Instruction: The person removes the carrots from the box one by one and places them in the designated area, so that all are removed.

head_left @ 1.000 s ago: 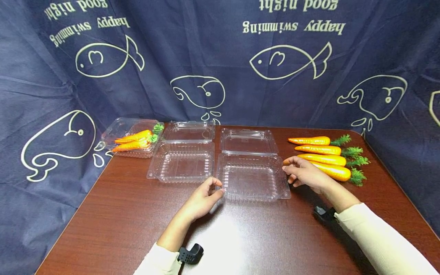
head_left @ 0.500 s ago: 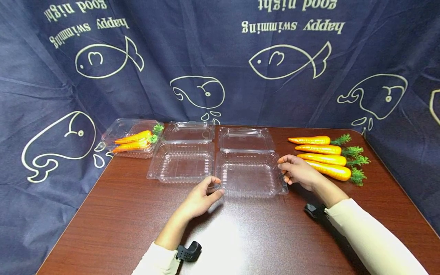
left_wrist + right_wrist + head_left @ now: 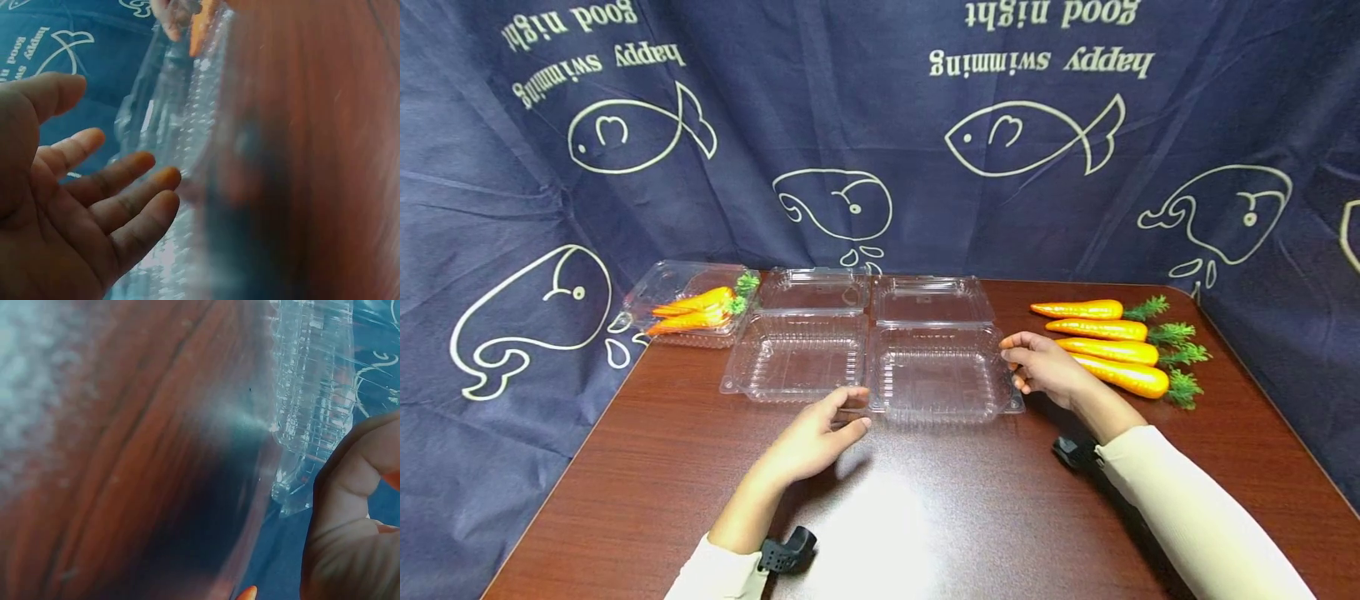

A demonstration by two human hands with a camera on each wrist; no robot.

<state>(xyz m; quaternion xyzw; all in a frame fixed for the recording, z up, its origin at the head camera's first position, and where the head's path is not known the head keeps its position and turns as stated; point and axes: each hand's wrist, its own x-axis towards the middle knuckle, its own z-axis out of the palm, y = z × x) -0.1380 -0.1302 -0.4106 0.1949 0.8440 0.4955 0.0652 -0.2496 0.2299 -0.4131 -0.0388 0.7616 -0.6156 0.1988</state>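
Note:
An open clear plastic clamshell container [image 3: 936, 412] lies before me, its lid [image 3: 932, 300] folded back toward the cloth. My right hand [image 3: 1048, 371] grips its right rim with curled fingers; the right wrist view shows the bent thumb [image 3: 350, 450] beside the container's corner tab. My left hand [image 3: 820, 437] is by the container's near left corner, fingers spread and holding nothing, as the left wrist view shows. Several carrots with green tops, the nearest carrot [image 3: 1123, 377] just beyond my right hand, lie in a row.
Left of this container stands a second open clear container [image 3: 797, 392]. A closed container [image 3: 700, 340] with carrots [image 3: 696, 321] inside sits at the far left. Blue patterned cloth [image 3: 910, 150] hangs behind the brown table [image 3: 647, 467].
The nearer container has shifted away from me and slightly left, up against the second one, with my right hand moving along. My left hand has drawn back from its corner.

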